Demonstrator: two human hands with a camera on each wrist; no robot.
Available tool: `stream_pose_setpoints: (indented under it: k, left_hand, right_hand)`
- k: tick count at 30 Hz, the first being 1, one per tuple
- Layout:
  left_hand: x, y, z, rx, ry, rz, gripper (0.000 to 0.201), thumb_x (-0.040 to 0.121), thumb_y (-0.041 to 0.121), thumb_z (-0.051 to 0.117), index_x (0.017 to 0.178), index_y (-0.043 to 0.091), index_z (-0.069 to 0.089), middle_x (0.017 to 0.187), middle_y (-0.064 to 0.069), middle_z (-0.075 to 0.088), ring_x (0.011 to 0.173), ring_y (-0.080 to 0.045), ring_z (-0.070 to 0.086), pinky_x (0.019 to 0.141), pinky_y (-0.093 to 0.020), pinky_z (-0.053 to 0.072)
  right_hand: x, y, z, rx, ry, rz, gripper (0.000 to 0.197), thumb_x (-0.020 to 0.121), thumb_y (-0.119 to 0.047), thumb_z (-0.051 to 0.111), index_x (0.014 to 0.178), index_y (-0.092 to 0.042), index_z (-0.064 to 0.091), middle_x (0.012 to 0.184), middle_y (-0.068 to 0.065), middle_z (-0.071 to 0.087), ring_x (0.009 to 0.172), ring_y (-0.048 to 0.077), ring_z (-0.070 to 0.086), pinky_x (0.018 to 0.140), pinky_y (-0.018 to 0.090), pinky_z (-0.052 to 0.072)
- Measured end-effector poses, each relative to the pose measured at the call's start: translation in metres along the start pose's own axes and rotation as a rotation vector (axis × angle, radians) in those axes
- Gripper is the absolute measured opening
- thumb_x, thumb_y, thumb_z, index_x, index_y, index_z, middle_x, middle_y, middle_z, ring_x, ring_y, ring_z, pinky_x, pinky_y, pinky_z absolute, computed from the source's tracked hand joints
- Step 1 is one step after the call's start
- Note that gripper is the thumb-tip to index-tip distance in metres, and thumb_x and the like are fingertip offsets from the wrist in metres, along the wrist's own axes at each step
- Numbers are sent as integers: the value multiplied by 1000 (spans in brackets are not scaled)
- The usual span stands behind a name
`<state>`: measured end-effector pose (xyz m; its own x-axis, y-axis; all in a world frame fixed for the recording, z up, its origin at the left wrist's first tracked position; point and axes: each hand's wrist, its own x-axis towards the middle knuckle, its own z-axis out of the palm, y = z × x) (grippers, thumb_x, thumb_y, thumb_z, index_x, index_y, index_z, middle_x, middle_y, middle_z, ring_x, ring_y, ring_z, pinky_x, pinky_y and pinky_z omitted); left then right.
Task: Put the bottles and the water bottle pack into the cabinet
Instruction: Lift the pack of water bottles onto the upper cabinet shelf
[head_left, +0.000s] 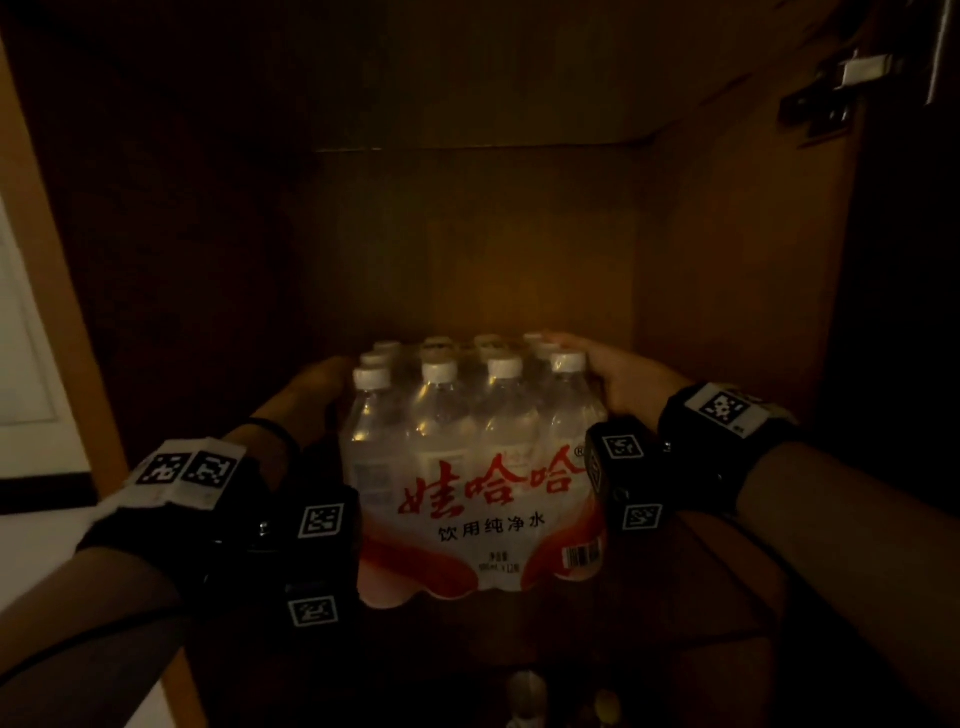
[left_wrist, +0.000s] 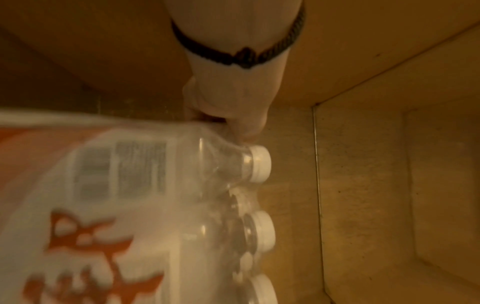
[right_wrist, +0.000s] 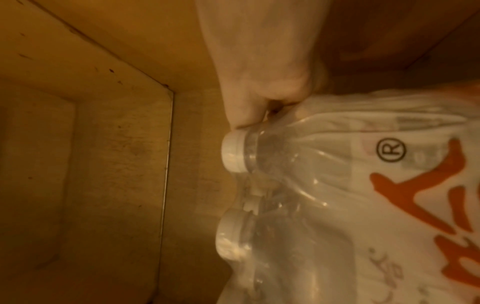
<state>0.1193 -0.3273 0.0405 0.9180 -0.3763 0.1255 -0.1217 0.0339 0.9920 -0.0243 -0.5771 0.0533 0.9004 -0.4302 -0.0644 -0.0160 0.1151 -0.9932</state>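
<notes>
A shrink-wrapped water bottle pack (head_left: 483, 483) with white caps and red lettering stands on the shelf of the dark wooden cabinet (head_left: 467, 249). My left hand (head_left: 311, 395) grips the pack's upper left side, fingers curled into the wrap by the bottle necks. My right hand (head_left: 618, 374) grips its upper right side the same way. The left wrist view shows the left hand (left_wrist: 228, 115) pinching the wrap above a capped bottle of the pack (left_wrist: 161, 205). In the right wrist view the right hand (right_wrist: 259, 98) curls over the corner bottle of the pack (right_wrist: 337, 195).
A metal hinge (head_left: 841, 88) sits on the cabinet's upper right wall. Below the shelf's front edge, tops of a few bottles (head_left: 524, 696) show faintly. A white surface (head_left: 31, 545) lies outside to the left. Behind the pack the shelf runs to the back wall.
</notes>
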Motion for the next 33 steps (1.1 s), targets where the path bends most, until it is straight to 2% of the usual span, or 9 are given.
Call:
stream_pose_setpoints:
  k: [3,10,15,19,22,24,26,31,33]
  left_hand:
    - [-3,3,-9,21,-41,-82,32,99,22,42,68,18,49,62,1,46,57,-12,41,52,-20,34]
    - [-8,2,-12,12,-76,-81,25,97,26,48,74,17,53,75,-6,46,64,-17,43,61,-29,35]
    - [-13,2,-11,147,5,30,14,95,18,56,83,12,60,103,-19,57,73,-23,59,67,-33,48]
    - [-15,8,-11,499,96,90,28,96,20,55,83,-3,62,90,-20,58,62,-25,59,52,-30,49]
    - [-19,4,-14,560,84,158,32,87,33,61,70,6,62,89,-23,65,75,-33,62,68,-40,50]
    - [-13,-2,-14,524,101,233,38,76,40,58,87,5,67,107,-23,68,97,-37,64,87,-50,52]
    - [-12,-1,-7,386,145,265,33,83,32,56,105,9,64,115,-15,66,102,-31,62,92,-43,49]
    - [-36,1,20,163,143,417,15,96,22,49,92,20,63,92,9,63,86,-6,60,79,-23,48]
    - [-45,-7,22,185,120,501,17,93,27,52,97,17,66,94,11,64,91,-6,62,79,-21,49]
  right_hand:
    - [10,0,-4,-32,8,-20,28,93,-44,53,92,-21,69,66,3,74,51,14,69,50,27,58]
    - [6,8,-9,-96,44,-34,28,100,-22,45,80,-9,60,50,-1,70,41,7,65,43,17,52]
    - [-3,13,-11,-116,57,-66,22,99,-25,48,98,-10,64,87,5,67,59,9,66,55,22,55]
    - [-20,8,-22,-560,231,-98,20,97,-25,53,111,-12,57,107,10,58,82,22,57,68,30,48]
    - [-22,7,-23,-654,311,-165,20,96,-33,53,86,-17,58,106,10,62,82,24,61,61,29,50]
    - [-22,8,-17,-553,273,-199,27,97,-41,48,100,-18,62,108,6,64,94,24,63,72,31,51]
    - [-27,8,-7,-451,215,-252,36,99,-44,43,120,-21,60,113,0,63,103,19,60,79,31,48]
    - [-42,18,6,-351,187,-332,39,97,-51,40,115,-26,64,102,-8,69,92,7,65,70,22,46]
    - [-51,25,9,-342,204,-362,39,96,-50,43,118,-25,63,104,-8,69,92,6,66,69,21,47]
